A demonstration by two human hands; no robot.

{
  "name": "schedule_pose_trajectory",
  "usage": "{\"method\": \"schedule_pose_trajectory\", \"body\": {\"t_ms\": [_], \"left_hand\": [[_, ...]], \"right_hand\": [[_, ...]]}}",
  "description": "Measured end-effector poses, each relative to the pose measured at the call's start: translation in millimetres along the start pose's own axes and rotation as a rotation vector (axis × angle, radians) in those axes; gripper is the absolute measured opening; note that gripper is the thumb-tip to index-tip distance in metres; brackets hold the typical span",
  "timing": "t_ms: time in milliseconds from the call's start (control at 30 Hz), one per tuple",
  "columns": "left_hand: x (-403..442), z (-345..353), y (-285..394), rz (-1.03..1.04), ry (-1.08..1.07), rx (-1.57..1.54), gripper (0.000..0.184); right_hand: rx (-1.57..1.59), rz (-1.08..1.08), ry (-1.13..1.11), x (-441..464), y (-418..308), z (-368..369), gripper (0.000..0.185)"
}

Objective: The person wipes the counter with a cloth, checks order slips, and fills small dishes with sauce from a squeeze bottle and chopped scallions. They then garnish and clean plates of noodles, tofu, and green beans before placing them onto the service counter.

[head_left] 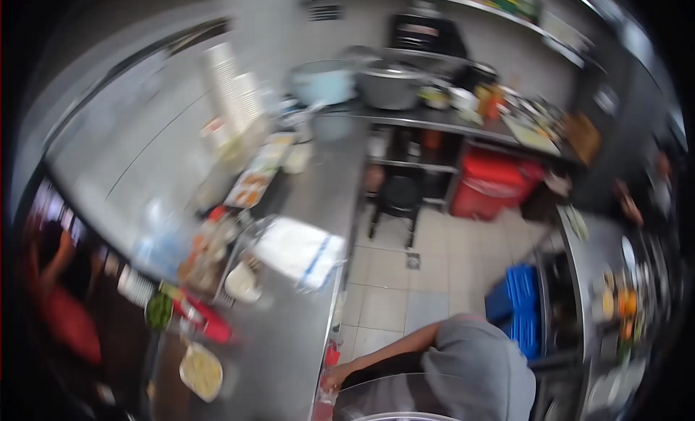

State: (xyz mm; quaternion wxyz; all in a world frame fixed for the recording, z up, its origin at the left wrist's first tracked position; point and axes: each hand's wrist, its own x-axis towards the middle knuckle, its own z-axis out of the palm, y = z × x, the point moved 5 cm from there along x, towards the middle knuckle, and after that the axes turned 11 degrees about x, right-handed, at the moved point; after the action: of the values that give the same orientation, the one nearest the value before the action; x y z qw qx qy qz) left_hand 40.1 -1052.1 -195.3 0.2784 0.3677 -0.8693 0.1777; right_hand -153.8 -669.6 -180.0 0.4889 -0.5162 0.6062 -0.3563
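Neither my left hand nor my right hand can be made out. At the bottom, a person in a grey shirt (474,370) reaches an arm leftward; that person's hand (337,376) is at the counter edge by a small red item (331,354). On the steel counter (271,356) lies a white cloth with a blue stripe (300,249). Beside it stands a small white container (243,282). Nearer are a bowl of pale food (201,372), a red object (206,318) and a bowl of greens (158,311). The picture is blurred.
Stacked cups (235,91) and food trays (253,182) line the left. Large pots (391,84) stand at the back. A black stool (400,196), red bin (492,183) and blue crates (523,305) are lower. Other people show at the far left and right.
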Motion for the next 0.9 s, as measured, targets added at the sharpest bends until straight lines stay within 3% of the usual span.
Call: {"method": "schedule_pose_trajectory", "body": {"t_ms": [67, 133, 267, 400, 500, 533, 567, 600, 667, 767, 900], "left_hand": [[27, -69, 111, 0.054, -0.098, -0.427, 0.036], [41, -121, 218, 0.234, -0.267, -0.781, 0.036], [20, -212, 365, 0.624, -0.73, -1.226, 0.036], [-16, -280, 436, 0.9, -1.093, -1.368, 0.036], [-53, -307, 447, 0.826, -1.249, -1.43, 0.037], [-65, -317, 455, 0.655, -1.393, -1.556, 0.035], [-87, -296, 465, 0.71, -1.296, -1.621, 0.038], [-96, -311, 468, 0.635, -1.274, -1.614, 0.037], [-101, -341, 482, 0.482, -1.221, -1.595, 0.031], [-125, -357, 466, 0.394, -1.106, -1.437, 0.023], [-154, -354, 437, 0.264, -0.973, -1.405, 0.018]], "right_hand": [[0.099, -0.003, 0.027, -8, -3, -10, 0.032], [0.232, -0.003, 0.072, -28, -7, -17, 0.033], [0.52, -0.018, 0.215, -98, -12, -30, 0.035], [0.815, -0.076, 0.395, -194, -11, -38, 0.037], [1.136, -0.059, 0.424, -258, -8, -19, 0.039], [1.245, -0.026, 0.464, -279, -2, -10, 0.039], [1.386, -0.049, 0.506, -301, 6, -6, 0.042], [1.525, -0.078, 0.549, -325, 14, -1, 0.044], [1.427, -0.11, 0.715, -351, 32, 14, 0.04], [1.201, 0.015, 0.782, -375, 45, 29, 0.033], [0.827, 0.074, 0.701, -370, 39, 14, 0.023]]}}
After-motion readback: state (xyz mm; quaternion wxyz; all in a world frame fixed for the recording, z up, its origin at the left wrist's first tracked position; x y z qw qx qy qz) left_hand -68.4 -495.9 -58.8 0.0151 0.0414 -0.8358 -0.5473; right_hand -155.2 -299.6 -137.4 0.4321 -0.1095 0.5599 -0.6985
